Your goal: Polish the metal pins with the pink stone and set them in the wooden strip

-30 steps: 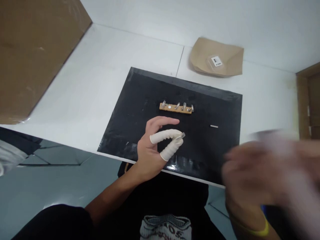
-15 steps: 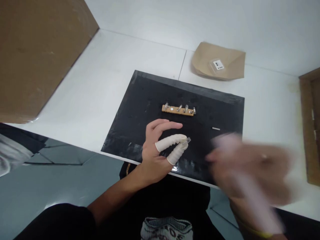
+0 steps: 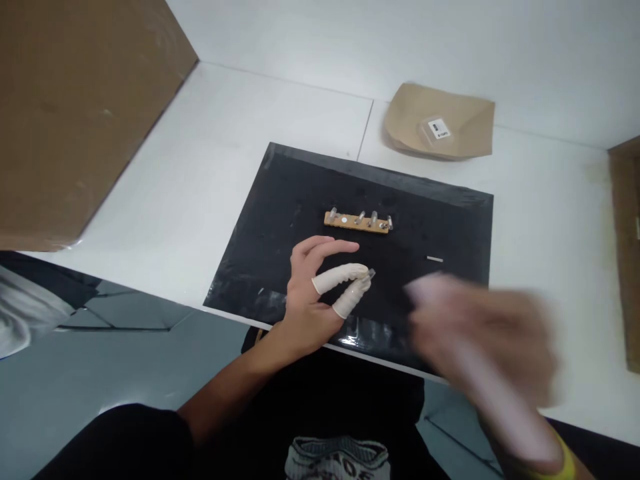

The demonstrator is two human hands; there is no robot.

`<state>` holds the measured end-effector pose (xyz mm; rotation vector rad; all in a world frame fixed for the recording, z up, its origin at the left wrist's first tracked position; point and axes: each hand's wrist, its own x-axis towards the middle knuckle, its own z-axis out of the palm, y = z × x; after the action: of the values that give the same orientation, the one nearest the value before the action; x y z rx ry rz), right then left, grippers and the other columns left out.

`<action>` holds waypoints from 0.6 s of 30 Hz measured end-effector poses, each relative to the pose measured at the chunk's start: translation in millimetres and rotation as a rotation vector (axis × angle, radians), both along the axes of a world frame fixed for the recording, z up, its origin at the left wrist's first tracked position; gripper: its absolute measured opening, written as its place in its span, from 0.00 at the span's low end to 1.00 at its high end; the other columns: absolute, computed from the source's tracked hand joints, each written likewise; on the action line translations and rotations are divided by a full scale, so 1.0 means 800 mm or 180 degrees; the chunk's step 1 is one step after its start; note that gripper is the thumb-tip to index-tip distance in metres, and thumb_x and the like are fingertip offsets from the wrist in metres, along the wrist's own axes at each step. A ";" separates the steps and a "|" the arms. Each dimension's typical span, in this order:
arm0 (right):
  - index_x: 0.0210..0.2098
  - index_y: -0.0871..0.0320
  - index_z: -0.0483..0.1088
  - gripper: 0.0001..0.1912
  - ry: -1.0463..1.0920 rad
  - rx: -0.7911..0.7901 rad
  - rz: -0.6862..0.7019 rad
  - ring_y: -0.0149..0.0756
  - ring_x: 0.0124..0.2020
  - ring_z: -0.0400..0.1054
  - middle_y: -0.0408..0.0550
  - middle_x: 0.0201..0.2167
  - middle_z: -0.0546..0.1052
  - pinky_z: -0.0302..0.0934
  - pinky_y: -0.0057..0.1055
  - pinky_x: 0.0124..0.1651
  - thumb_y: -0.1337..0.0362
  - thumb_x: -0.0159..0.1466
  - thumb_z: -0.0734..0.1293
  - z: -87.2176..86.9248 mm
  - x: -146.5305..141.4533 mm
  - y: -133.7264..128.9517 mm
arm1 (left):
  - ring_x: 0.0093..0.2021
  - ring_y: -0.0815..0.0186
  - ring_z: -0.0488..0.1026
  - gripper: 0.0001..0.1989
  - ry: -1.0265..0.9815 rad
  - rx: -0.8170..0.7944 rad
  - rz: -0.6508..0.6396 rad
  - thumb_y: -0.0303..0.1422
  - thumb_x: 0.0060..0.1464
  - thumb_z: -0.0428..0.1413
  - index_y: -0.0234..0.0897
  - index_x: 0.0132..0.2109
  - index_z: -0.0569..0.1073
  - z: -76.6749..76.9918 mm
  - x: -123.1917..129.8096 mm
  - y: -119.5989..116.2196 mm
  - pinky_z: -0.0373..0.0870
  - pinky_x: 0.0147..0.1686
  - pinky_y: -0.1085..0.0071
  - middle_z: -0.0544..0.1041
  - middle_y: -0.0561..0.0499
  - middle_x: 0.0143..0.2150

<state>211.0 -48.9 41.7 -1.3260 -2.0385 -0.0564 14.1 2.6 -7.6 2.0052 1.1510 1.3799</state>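
My left hand (image 3: pixel 313 297) is over the front part of a black mat (image 3: pixel 280 193), with white finger cots on thumb and index finger. Between those two fingertips it pinches a small clear piece (image 3: pixel 371 273). At the mat's right front, my right hand (image 3: pixel 480 333) is smeared by motion. A long pale pinkish shape (image 3: pixel 500 393) runs along it toward the wrist; its kind and whether the fingers grip it are too blurred to tell. Farther back on the mat, a narrow tan strip (image 3: pixel 350 223) carries several small clear upright pieces. A thin grey sliver (image 3: pixel 435 259) lies to the right.
Behind the mat stands a brown paper tray (image 3: pixel 475 127) with a small clear labelled case (image 3: pixel 438 129) inside. A large cardboard box (image 3: pixel 85 120) takes up the left of the white table (image 3: pixel 175 200). Another cardboard piece (image 3: pixel 623 267) is at the right edge.
My right hand has shifted left, nearer my left hand, still blurred. My left hand keeps its pinch on the clear piece, which sits slightly farther left and back.
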 end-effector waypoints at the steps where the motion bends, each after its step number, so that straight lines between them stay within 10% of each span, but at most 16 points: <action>1: 0.40 0.61 0.80 0.13 0.0025 -0.0001 0.0269 0.24 0.20 0.66 0.38 0.24 0.77 0.80 0.37 0.36 0.64 0.77 0.65 -0.003 -0.005 0.001 | 0.60 0.56 0.72 0.07 -0.0040 -0.0098 -0.0021 0.27 0.63 0.66 0.44 0.46 0.81 -0.002 -0.001 0.004 0.71 0.62 0.51 0.83 0.48 0.55; 7: 0.48 0.57 0.76 0.12 0.0464 -0.0020 0.0011 0.33 0.39 0.80 0.53 0.45 0.84 0.79 0.27 0.38 0.73 0.67 0.75 -0.034 -0.013 0.001 | 0.59 0.56 0.74 0.04 0.0258 -0.0081 -0.0011 0.29 0.63 0.67 0.43 0.44 0.82 -0.020 -0.016 0.049 0.70 0.62 0.49 0.84 0.47 0.54; 18: 0.46 0.61 0.76 0.11 0.0847 -0.0144 0.0310 0.32 0.36 0.80 0.54 0.43 0.83 0.77 0.24 0.36 0.76 0.65 0.74 -0.078 -0.032 0.008 | 0.59 0.47 0.74 0.03 0.1032 0.0029 -0.0210 0.33 0.59 0.69 0.48 0.40 0.84 -0.031 -0.034 0.133 0.60 0.61 0.44 0.85 0.50 0.54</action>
<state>185.0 -42.4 -20.7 -1.1901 -1.8827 0.2011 -13.2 108.7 -32.6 2.3111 1.1988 1.0545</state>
